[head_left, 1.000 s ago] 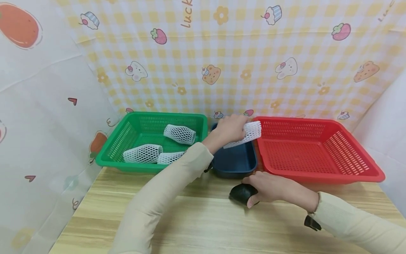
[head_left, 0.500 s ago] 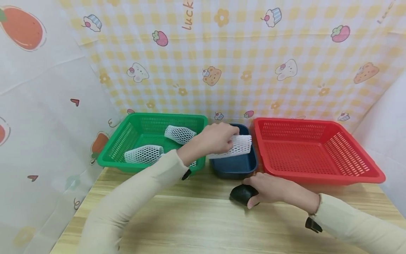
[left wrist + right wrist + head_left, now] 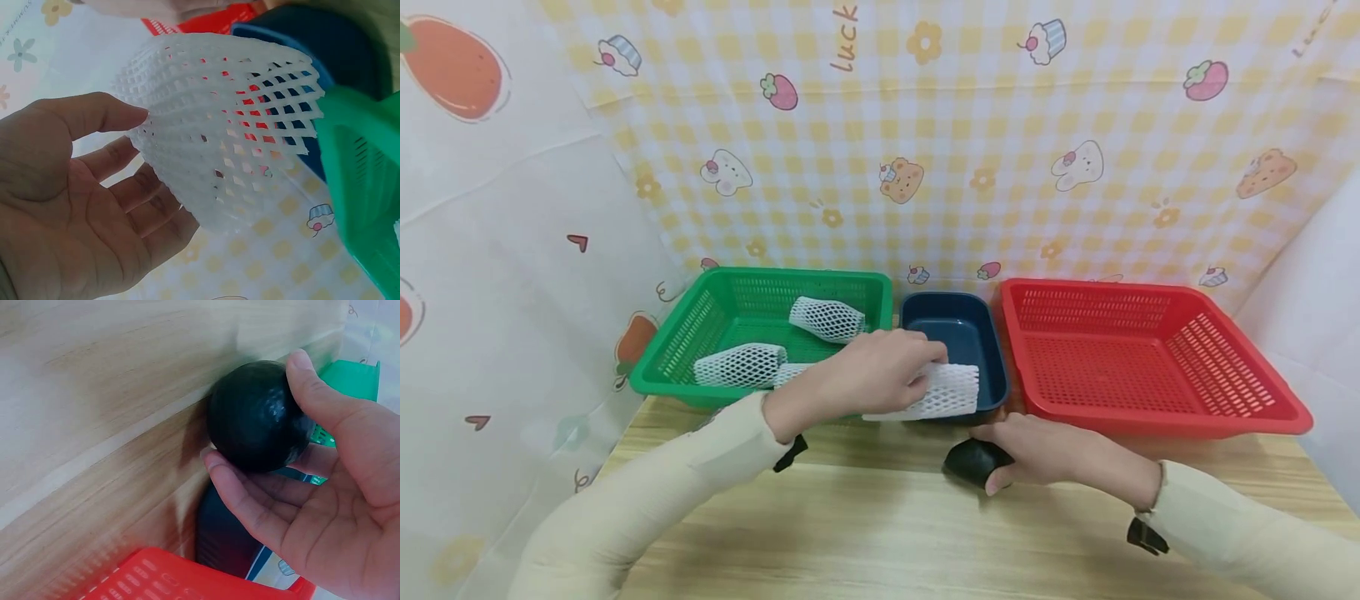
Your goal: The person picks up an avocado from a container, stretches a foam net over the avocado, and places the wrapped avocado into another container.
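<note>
My left hand [image 3: 887, 371] pinches a white foam fruit net [image 3: 951, 392] above the front edge of the navy bin [image 3: 958, 337]. In the left wrist view, the thumb and fingers hold the net [image 3: 206, 119] at one end, and its mesh is spread out. On the wooden table, in front of the bin, my right hand [image 3: 1037, 450] grips a dark, avocado-like fruit [image 3: 972, 462]. The right wrist view has this fruit [image 3: 256, 419] smooth, shiny and nearly black, between thumb and fingertips.
A green basket [image 3: 797, 271] on the left holds foam nets [image 3: 827, 319], one partly hidden by the left arm. To the right of the navy bin stands a red basket [image 3: 1105, 358]. Patterned cloth [image 3: 985, 108] hangs behind the containers.
My left hand has brought the foam net from over the back of the navy bin toward the front and left. The right hand stays put with the dark fruit.
</note>
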A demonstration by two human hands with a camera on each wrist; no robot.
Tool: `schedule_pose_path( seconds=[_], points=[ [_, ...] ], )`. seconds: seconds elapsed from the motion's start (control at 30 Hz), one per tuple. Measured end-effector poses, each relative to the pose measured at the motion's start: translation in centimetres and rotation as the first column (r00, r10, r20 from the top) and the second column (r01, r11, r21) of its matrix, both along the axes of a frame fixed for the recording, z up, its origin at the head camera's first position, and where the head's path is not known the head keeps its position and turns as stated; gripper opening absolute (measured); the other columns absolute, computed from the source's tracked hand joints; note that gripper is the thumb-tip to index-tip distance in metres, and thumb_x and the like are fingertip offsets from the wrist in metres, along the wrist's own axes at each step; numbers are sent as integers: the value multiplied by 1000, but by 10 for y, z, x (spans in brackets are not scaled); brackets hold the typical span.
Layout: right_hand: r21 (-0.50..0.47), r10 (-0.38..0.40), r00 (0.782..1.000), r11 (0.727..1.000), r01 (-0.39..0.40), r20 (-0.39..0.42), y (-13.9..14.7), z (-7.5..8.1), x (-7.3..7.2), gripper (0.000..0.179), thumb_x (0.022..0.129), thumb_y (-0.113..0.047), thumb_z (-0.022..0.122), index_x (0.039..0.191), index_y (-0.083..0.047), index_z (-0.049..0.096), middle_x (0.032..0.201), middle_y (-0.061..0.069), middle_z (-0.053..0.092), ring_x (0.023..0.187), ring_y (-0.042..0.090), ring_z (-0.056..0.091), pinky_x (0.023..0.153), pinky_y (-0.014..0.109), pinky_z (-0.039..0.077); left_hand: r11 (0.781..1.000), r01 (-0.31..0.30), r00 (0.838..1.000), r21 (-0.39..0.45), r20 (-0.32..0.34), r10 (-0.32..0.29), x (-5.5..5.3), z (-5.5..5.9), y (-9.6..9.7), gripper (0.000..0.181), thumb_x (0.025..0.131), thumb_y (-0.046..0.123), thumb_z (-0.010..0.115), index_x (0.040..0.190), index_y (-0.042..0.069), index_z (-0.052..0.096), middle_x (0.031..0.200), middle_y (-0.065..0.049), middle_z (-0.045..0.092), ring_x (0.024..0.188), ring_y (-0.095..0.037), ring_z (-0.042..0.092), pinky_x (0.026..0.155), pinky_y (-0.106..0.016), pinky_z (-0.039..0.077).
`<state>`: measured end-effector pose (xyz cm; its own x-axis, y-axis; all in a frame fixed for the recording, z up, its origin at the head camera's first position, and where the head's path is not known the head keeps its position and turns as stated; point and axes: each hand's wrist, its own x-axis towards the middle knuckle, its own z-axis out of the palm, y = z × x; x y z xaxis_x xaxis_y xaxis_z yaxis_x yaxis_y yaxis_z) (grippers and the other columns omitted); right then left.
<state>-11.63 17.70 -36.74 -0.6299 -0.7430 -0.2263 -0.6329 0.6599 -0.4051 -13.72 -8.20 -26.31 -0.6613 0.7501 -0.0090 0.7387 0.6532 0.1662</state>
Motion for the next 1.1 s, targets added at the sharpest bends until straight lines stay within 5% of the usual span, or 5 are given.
schedule_pose_path(
  seconds=[0.5,0.9,1.1],
  points=[
    [27,-19,1000,999,19,6,1,2,2,76,82,-48,81,136,2,60,107,3,70,81,8,60,73,32,53,1000,12,998,-16,57,-11,9,-20,-21,27,99,12,63,125,14,68,102,0,66,77,-14,56,51,-27,45],
    [17,-2,999,1000,3,-48,3,6,1,70,82,-46,83,132,0,63,104,3,71,75,6,60,73,32,55,1000,3,996,-19,91,-1,8,-23,-25,28,98,13,64,126,14,68,107,-1,67,82,-15,59,56,-28,48],
    [-19,2,999,1000,-3,-38,6,15,2,67,84,-42,82,132,0,63,70,-11,59,54,0,49,59,23,49,1000,10,994,0,108,-10,4,-21,-27,30,99,11,62,128,12,67,112,-4,68,87,-16,62,56,-28,48]
  ],
)
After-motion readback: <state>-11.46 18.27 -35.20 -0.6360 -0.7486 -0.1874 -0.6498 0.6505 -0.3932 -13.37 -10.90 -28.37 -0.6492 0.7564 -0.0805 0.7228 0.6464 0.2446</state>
